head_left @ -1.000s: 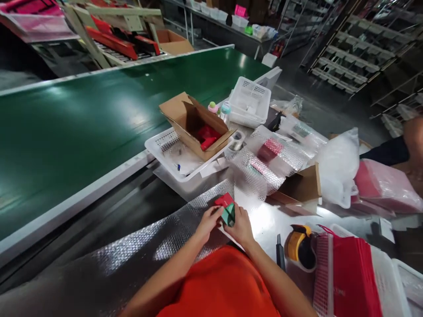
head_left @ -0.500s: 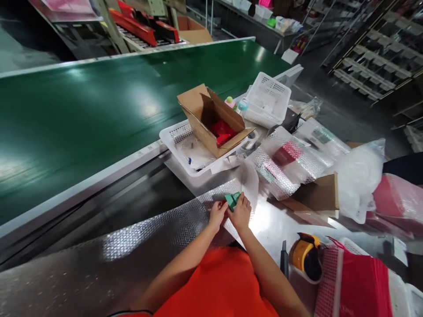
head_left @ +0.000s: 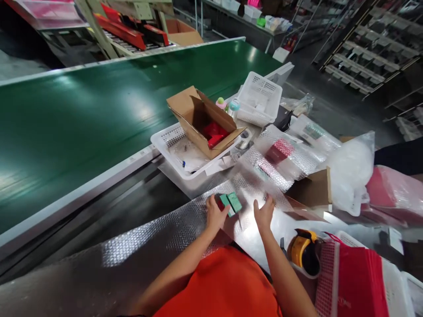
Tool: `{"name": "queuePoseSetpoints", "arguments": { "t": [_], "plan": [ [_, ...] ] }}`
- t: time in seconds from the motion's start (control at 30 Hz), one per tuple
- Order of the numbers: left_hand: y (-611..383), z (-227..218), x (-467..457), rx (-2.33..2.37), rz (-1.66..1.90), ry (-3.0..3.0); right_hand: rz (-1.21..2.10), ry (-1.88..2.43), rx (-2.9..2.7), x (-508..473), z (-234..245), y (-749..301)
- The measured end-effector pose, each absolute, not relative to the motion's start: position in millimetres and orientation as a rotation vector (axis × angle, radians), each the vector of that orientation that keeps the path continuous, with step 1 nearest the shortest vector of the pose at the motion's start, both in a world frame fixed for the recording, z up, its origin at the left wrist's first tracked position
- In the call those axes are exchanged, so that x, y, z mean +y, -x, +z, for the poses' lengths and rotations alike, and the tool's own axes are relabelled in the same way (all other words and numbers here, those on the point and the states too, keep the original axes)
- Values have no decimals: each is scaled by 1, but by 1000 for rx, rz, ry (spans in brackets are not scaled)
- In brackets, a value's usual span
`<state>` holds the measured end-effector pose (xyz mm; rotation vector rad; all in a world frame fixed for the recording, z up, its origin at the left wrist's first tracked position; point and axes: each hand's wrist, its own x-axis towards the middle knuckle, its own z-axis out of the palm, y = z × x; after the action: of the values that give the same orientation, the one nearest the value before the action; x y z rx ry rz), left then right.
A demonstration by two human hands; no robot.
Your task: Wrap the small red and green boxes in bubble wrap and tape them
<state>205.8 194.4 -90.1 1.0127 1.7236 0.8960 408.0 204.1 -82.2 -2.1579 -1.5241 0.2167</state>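
Note:
My left hand (head_left: 215,215) is closed around small green boxes (head_left: 234,202), with a bit of red showing beside its fingers. They are held over a long sheet of bubble wrap (head_left: 185,220) that runs from the lower left across the worktable. To the right, my right hand (head_left: 264,215) has its thumb apart from its fingers, and its fingertips are at the loose end of the wrap. Whether those fingertips press on the wrap is hard to see. An opened cardboard box (head_left: 198,127) with red items inside rests on a white basket (head_left: 161,140) beyond my hands.
A green conveyor belt (head_left: 109,101) crosses behind the table. Bubble-wrapped packages (head_left: 280,154), a second white basket (head_left: 261,94) and another cardboard box (head_left: 313,189) lie to the right. Nearer me are a yellow-and-black tape dispenser (head_left: 302,253) and red bags (head_left: 360,277).
My right hand has let go of the green boxes and moved right to the wrap's end. The curled end of the wrap now spreads further right. My left hand keeps the boxes.

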Motion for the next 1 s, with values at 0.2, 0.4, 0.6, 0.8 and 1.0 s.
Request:
{"name": "queuePoseSetpoints", "arguments": {
  "t": [0.2,0.4,0.6,0.8,1.0],
  "plan": [
    [-220,-62,184,1670,558,-1692,234,2350,-1412,200,-102,-443],
    [-216,-82,180,1787,641,-1600,-218,2278,-1380,229,-76,-461],
    [-211,-100,197,1686,750,-717,-379,2242,-1542,247,-43,-472],
    [-214,-101,198,1515,751,-366,-329,2256,-1699,252,-10,-486],
    [-213,-98,196,1503,765,-324,213,2232,-1997,262,48,-504]
  ]
}}
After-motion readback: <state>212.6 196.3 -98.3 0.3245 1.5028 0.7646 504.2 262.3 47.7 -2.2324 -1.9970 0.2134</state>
